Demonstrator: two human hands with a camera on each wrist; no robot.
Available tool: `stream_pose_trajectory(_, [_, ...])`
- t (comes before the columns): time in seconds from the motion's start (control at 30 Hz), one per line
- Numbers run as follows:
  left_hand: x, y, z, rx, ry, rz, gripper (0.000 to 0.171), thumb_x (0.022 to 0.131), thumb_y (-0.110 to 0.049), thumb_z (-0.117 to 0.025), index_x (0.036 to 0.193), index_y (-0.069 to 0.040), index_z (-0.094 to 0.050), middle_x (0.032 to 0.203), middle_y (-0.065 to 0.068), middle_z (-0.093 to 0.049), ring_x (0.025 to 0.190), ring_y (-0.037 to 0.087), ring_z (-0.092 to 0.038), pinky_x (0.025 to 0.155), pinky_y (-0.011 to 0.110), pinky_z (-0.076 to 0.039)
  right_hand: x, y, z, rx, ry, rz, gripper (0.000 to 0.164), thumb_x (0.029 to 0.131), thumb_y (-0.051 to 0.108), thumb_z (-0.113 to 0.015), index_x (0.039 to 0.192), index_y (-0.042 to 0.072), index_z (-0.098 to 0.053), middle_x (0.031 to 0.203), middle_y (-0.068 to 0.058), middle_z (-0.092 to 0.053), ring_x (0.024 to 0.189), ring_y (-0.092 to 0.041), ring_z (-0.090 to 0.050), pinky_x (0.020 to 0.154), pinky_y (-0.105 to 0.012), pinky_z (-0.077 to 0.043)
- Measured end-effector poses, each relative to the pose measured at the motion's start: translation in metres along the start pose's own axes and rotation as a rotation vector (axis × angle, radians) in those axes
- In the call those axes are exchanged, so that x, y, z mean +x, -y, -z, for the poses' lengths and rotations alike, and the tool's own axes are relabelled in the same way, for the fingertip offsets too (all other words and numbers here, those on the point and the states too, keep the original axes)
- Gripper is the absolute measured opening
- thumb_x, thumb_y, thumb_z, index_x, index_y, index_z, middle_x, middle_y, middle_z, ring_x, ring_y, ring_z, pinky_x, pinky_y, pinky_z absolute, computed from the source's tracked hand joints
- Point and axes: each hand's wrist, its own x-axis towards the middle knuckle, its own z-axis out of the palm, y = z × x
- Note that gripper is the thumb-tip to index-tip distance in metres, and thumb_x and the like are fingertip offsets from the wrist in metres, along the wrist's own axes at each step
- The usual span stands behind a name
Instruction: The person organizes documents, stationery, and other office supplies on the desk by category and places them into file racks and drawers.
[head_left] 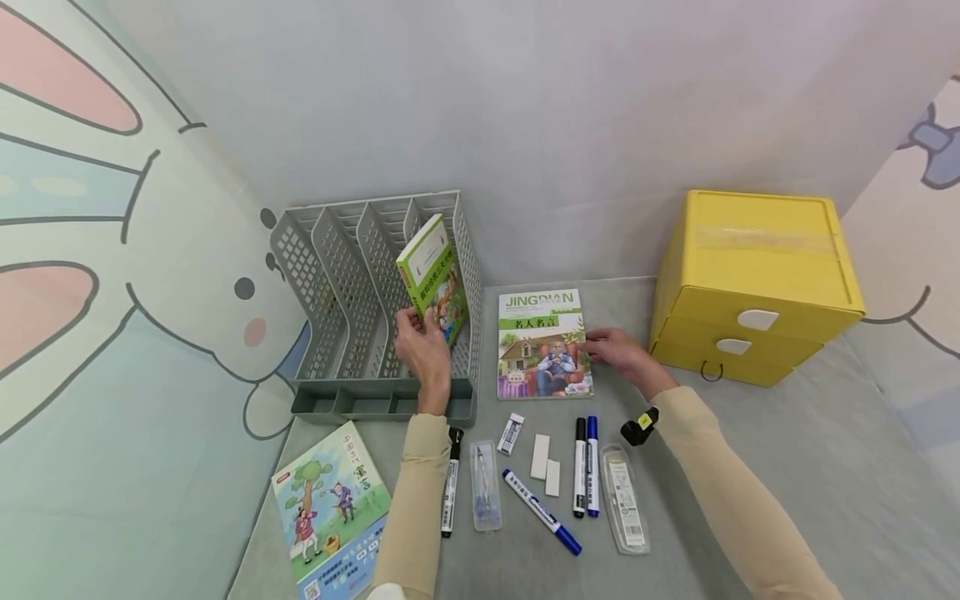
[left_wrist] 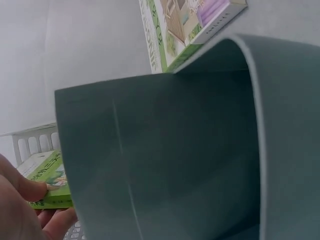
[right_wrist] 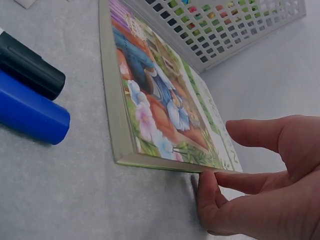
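My left hand [head_left: 424,348] grips a green book [head_left: 437,279] by its lower edge, thumb on the cover. That book stands tilted in the rightmost slot of a grey file rack [head_left: 341,292]. The left wrist view shows the thumb and fingers pinching the green book [left_wrist: 52,182], partly hidden by the rack's front wall. On the table right of the rack lies a book marked JINGDIAN [head_left: 545,346]. My right hand [head_left: 618,354] is at its right edge. In the right wrist view, bent fingertips touch the edge of this book [right_wrist: 165,100], with the thumb raised apart above it.
A yellow drawer box [head_left: 765,250] stands at the back right. Another book [head_left: 330,508] lies front left. Between the arms are several markers [head_left: 542,510], a clear pen case [head_left: 486,486], erasers [head_left: 540,456] and a clear packaged item [head_left: 625,500]. A wall is behind.
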Motion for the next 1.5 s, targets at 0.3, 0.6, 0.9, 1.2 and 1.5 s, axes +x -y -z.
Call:
stream_pose_trajectory(0.3, [0.001, 0.001, -0.004, 0.021, 0.067, 0.061, 0.02, 0.101, -0.016, -0.069, 0.108, 0.001, -0.062, 0.099, 0.02, -0.068, 0.091, 0.035, -0.067, 0.079, 0.05, -0.054, 0.002, 0.005, 0.001, 0.003, -0.035, -0.044, 0.057, 0.104, 0.018, -0.057, 0.146, -0.017, -0.039, 0.14, -0.03, -0.048, 0.115, -0.033, -0.05, 0.1, -0.043, -0.045])
stream_pose_trajectory(0.6, [0.001, 0.006, -0.006, 0.047, 0.099, 0.063, 0.017, 0.098, -0.013, -0.072, 0.102, 0.001, -0.064, 0.094, 0.02, -0.068, 0.085, 0.036, -0.066, 0.075, 0.052, -0.053, 0.002, 0.006, 0.003, 0.041, -0.027, -0.056, 0.057, 0.104, 0.017, -0.058, 0.147, -0.016, -0.039, 0.135, -0.025, -0.05, 0.114, -0.029, -0.051, 0.1, -0.041, -0.045])
stream_pose_trajectory(0.9, [0.003, 0.01, -0.01, 0.122, 0.146, 0.114, 0.015, 0.097, -0.01, -0.072, 0.104, 0.002, -0.066, 0.098, 0.021, -0.071, 0.087, 0.037, -0.07, 0.075, 0.05, -0.057, 0.003, 0.001, 0.001, 0.078, -0.003, -0.042, 0.058, 0.106, 0.015, -0.056, 0.15, -0.015, -0.035, 0.148, -0.031, -0.042, 0.124, -0.034, -0.049, 0.109, -0.045, -0.042])
stream_pose_trajectory(1.2, [0.004, 0.014, -0.013, 0.071, 0.13, 0.062, 0.024, 0.098, -0.005, -0.07, 0.12, 0.0, -0.063, 0.112, 0.021, -0.065, 0.103, 0.037, -0.065, 0.085, 0.05, -0.056, 0.003, 0.003, 0.0, 0.099, -0.006, -0.054, 0.057, 0.106, 0.016, -0.056, 0.149, -0.015, -0.036, 0.148, -0.031, -0.043, 0.125, -0.034, -0.049, 0.11, -0.046, -0.042])
stream_pose_trajectory(1.5, [0.003, 0.016, -0.013, 0.075, 0.089, 0.044, 0.014, 0.098, -0.004, -0.07, 0.108, -0.001, -0.061, 0.106, 0.018, -0.062, 0.099, 0.034, -0.064, 0.083, 0.049, -0.055, 0.0, 0.006, -0.002, 0.113, -0.026, -0.042, 0.058, 0.105, 0.015, -0.056, 0.15, -0.015, -0.035, 0.152, -0.032, -0.04, 0.133, -0.037, -0.047, 0.114, -0.047, -0.04])
